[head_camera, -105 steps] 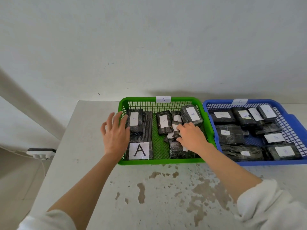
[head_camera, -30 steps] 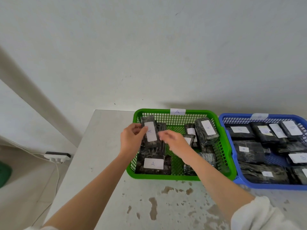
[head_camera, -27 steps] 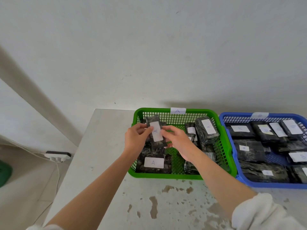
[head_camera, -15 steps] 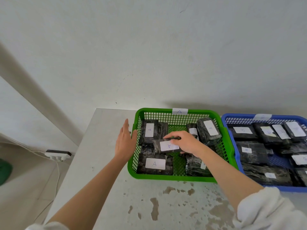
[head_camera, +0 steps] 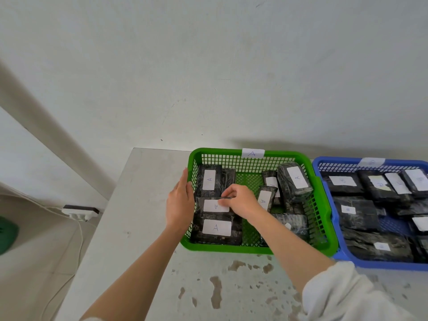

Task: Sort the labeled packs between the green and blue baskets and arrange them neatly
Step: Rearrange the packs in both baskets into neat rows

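Two hands: both are reaching in from the near edge, forearms coming out of white sleeves (head_camera: 347,295).
Counter (head_camera: 143,228): one pale top is carrying everything, with brown flaked patches showing nearest the camera.
Left hand (head_camera: 179,202): its grip is lying open, straight fingers pressing flat against the outside of the green basket's left wall.
Right hand (head_camera: 240,200): its grip is closing on one pack inside the green basket, fingertips pinching that pack's right end.
Held pack (head_camera: 215,206): it is lying flat and crosswise as the middle of a left column of three, touching the near pack (head_camera: 216,228) with a large A and the far pack (head_camera: 209,180).
Green basket (head_camera: 231,249): one; seven labelled dark packs are showing, three in the left column and four crowding the right side, some overlapping, so the full count is staying uncertain.
Blue basket (head_camera: 382,266): one, touching the green basket's right wall; seven white labels are showing on its packs, and the frame is cutting off its right side.
Tags: two paper tags are sitting on the far rims, an A tag (head_camera: 252,154) on green and a faint tag (head_camera: 371,162) on blue.
Open room: bare green mesh (head_camera: 250,181) is showing between the left column and the right cluster; bare counter is running left of the green basket and in front of both baskets.
Edges: the counter's left edge is slanting away towards the wall (head_camera: 208,66), and both far rims are sitting near it.
Floor: one power strip (head_camera: 80,210) is lying left of the counter.
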A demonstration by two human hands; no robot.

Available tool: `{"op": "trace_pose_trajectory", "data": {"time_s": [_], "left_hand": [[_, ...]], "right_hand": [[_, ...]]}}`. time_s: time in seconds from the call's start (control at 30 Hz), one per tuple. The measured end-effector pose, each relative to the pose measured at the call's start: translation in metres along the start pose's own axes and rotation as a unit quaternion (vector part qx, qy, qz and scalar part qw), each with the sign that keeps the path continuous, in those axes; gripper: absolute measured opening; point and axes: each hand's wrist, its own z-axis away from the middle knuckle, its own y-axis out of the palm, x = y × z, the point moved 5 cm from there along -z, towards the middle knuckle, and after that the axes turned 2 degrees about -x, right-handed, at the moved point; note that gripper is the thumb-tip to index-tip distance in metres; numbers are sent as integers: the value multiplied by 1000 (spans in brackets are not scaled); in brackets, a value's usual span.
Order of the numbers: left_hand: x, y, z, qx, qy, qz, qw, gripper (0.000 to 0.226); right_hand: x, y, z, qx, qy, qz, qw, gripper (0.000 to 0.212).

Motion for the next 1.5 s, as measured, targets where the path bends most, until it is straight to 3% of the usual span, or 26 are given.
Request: {"op": "trace_pose_trajectory", "data": {"time_s": [0.23,0.4,0.47,0.53,0.6,0.7,0.77,0.87,0.97,1.07,1.17,1.27,1.5], "left_hand": [[0,1,1,3,0,-1,1000,46],[0,1,1,7,0,8,1000,46],[0,1,1,8,-1,11,1000,46],[0,1,1,9,0,13,1000,46],[0,1,2,11,3,13,1000,45],[0,1,1,6,9,12,1000,45],[0,1,1,5,12,7,1000,45],[0,1,1,6,15,3,1000,46],[0,2,1,7,13,-1,1000,46],[1,1,1,9,11,-3,1000,46],[1,1,1,10,4,-1,1000,46],[1,2,1,7,8,-3,1000,46],[3,2,1,8,13,0,1000,47]], "right_hand": [[6,7,1,-40,-37,23,998,29],[0,2,3,4,1,-39,999,37],[0,-5,3,-38,-21,-27,999,32],[-1,-21,5,-140,-46,34,988,24],[-7,-41,9,-222,-42,187,956,20],[-27,-54,10,-192,19,394,899,52],[-37,-55,11,-162,51,412,895,63],[-40,-53,11,-151,61,381,910,66],[-31,-55,10,-191,23,303,933,66],[-22,-65,7,-265,-11,95,959,60],[-15,-75,-3,-306,9,-116,945,48],[-9,-72,-17,-284,45,-272,918,41],[-7,-42,-37,-219,73,-252,940,37]]}}
